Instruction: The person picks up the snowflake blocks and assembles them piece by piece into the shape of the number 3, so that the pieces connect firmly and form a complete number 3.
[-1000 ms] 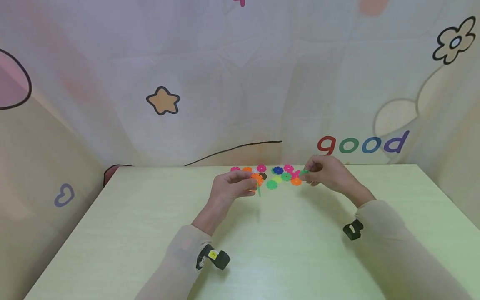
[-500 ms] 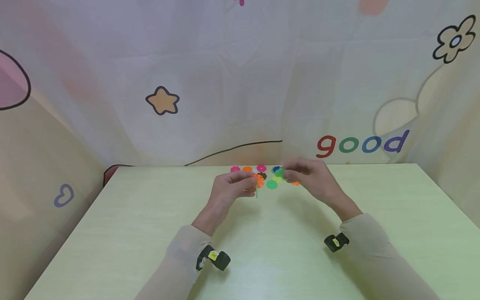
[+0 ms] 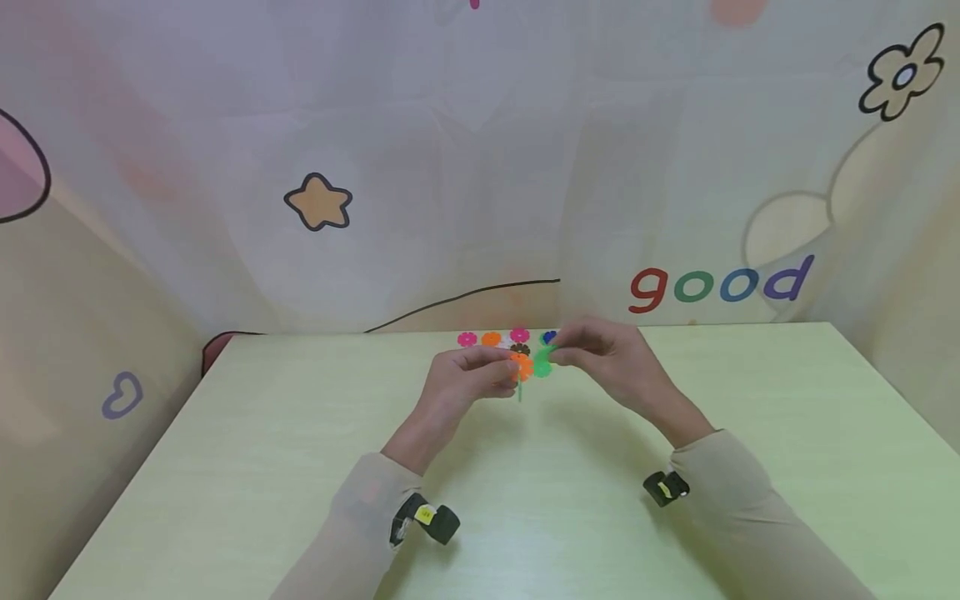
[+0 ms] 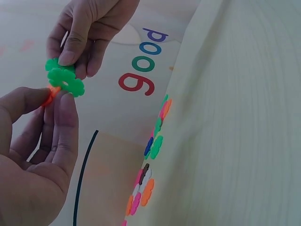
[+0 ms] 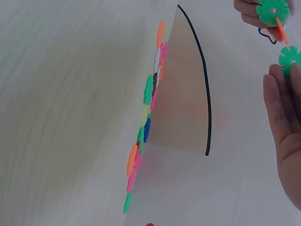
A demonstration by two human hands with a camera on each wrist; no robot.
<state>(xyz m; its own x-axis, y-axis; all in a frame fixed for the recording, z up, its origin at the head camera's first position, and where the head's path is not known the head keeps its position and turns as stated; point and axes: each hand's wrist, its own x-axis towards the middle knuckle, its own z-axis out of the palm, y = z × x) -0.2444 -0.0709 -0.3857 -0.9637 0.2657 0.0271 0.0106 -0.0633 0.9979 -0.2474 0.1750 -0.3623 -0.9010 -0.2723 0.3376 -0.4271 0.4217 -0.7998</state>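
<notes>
My left hand [image 3: 465, 383] pinches an orange flower-shaped plastic disc [image 3: 522, 367], a notched building piece. A green disc [image 4: 68, 84] is joined to the orange one at an angle, and in the right wrist view it faces the camera. Close by on the right, my right hand [image 3: 611, 358] pinches a second green disc [image 5: 289, 57] between thumb and fingers. This second disc is right beside the joined pair; whether their edges touch I cannot tell. Both hands are above the table, in front of the loose discs.
Several loose discs in pink, orange, blue, brown, white and green, such as a pink disc [image 3: 467, 339], lie along the far edge of the pale table [image 3: 300, 467]. Right behind them hangs a printed cloth [image 3: 450, 208]. My right hand hides some discs in the head view.
My right hand has moved left from the right end of the loose discs, carrying the green disc to the left hand. The left hand stays nearly in place; its orange disc has turned slightly.
</notes>
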